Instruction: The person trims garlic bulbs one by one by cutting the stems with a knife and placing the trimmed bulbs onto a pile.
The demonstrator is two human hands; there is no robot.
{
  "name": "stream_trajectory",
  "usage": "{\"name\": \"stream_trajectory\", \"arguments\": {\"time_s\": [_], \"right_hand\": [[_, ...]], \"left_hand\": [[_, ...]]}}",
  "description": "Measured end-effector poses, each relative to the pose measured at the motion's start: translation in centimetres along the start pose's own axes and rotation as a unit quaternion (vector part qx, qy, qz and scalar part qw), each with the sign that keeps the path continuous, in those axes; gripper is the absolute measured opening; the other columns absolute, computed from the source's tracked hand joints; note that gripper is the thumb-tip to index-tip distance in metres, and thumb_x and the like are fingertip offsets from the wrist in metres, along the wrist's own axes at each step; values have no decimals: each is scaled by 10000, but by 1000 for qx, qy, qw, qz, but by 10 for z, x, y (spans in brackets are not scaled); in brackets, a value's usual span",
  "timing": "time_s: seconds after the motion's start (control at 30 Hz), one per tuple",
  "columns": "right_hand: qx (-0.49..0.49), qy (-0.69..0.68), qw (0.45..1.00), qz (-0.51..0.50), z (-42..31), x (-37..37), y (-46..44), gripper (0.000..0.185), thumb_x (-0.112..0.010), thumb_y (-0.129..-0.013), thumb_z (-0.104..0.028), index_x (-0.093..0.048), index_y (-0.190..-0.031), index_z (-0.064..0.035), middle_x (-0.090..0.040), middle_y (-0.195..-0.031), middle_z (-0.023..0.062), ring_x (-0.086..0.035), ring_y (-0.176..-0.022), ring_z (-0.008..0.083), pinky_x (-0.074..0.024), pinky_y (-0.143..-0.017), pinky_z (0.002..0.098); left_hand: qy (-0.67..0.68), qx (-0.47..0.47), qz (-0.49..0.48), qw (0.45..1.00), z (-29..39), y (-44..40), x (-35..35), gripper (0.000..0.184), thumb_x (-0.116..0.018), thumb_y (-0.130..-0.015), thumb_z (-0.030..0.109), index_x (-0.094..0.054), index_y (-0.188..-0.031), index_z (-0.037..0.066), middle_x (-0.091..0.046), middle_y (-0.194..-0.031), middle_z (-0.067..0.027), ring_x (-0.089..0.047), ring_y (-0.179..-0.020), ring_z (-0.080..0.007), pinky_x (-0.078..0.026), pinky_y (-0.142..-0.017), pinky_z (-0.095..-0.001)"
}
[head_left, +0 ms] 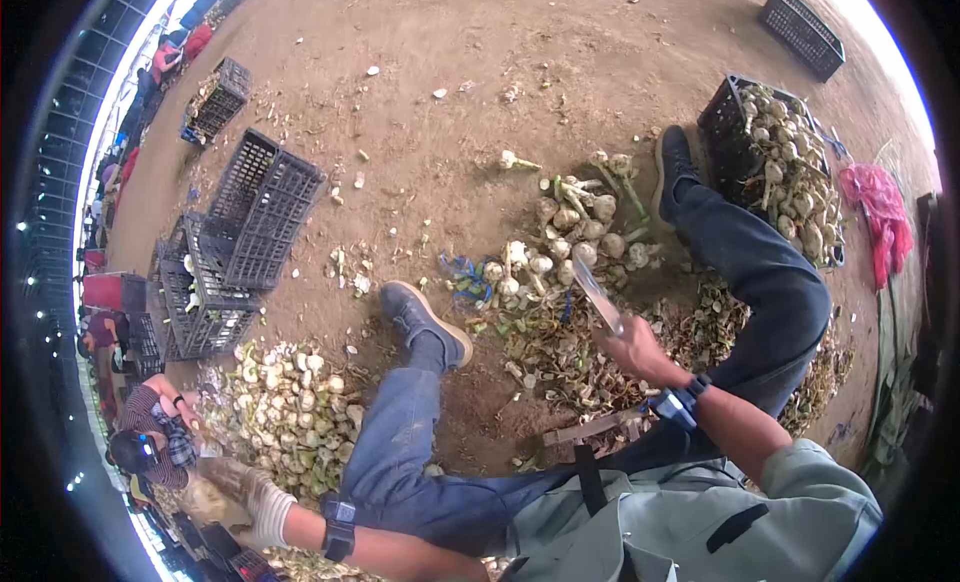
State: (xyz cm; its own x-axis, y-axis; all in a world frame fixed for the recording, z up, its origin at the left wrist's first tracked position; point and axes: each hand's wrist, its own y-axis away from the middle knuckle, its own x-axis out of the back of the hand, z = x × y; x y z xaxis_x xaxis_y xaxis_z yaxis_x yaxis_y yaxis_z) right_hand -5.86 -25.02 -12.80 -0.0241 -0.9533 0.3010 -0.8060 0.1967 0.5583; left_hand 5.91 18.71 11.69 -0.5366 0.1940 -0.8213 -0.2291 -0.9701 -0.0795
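My right hand (pixel 640 352) is closed round the handle of a knife (pixel 597 297), its pale blade pointing up and away over the garlic. Beyond the blade lies a loose heap of garlic bulbs (pixel 585 252), some with long green stalks attached. Dry trimmings (pixel 560 347) cover the ground below my right hand. My left hand (pixel 240 497), in a dirty whitish glove, reaches out at the lower left, near a pile of trimmed garlic bulbs (pixel 290 412). Its fingers are blurred, and I cannot tell whether they hold anything.
A black crate full of garlic (pixel 785 162) stands beyond my right foot, near a pink mesh bag (pixel 880 212). Black crates (pixel 265 207) stand at left; another crate (pixel 803 34) lies far right. A co-worker (pixel 155 432) sits close to my left hand.
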Motion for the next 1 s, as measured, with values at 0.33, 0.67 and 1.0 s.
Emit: {"name": "stream_trajectory", "arguments": {"time_s": [0.33, 0.67, 1.0], "right_hand": [[41, 295, 947, 120, 22, -120, -190, 339, -645, -763, -268, -674, -858, 55, -673, -831, 264, -679, -802, 397, -544, -726, 474], [-16, -143, 987, -71, -39, -64, -90, 252, -620, -859, -294, -590, -772, -59, -513, -593, -16, -463, -483, 89, -354, -432, 293], [132, -159, 970, -130, -87, -22, 68, 332, -689, -900, -304, -662, -1008, 8, -606, -704, -14, -496, -629, 66, -423, -547, 263]], "left_hand": [[28, 469, -344, 813, -36, 49, 21, 560, -551, -943, 398, -477, -1330, 0, -614, -989, -130, -596, -982, -245, -547, -756, -369], [-276, 595, -301, 692, -91, 174, 57, 400, -623, -926, 283, -539, -1223, 30, -672, -905, -65, -664, -810, -185, -573, -641, -303], [-236, 670, -464, 528, -93, 241, 92, 359, -622, -910, 239, -628, -1215, 50, -666, -1111, -28, -595, -879, -87, -477, -741, -244]]}}
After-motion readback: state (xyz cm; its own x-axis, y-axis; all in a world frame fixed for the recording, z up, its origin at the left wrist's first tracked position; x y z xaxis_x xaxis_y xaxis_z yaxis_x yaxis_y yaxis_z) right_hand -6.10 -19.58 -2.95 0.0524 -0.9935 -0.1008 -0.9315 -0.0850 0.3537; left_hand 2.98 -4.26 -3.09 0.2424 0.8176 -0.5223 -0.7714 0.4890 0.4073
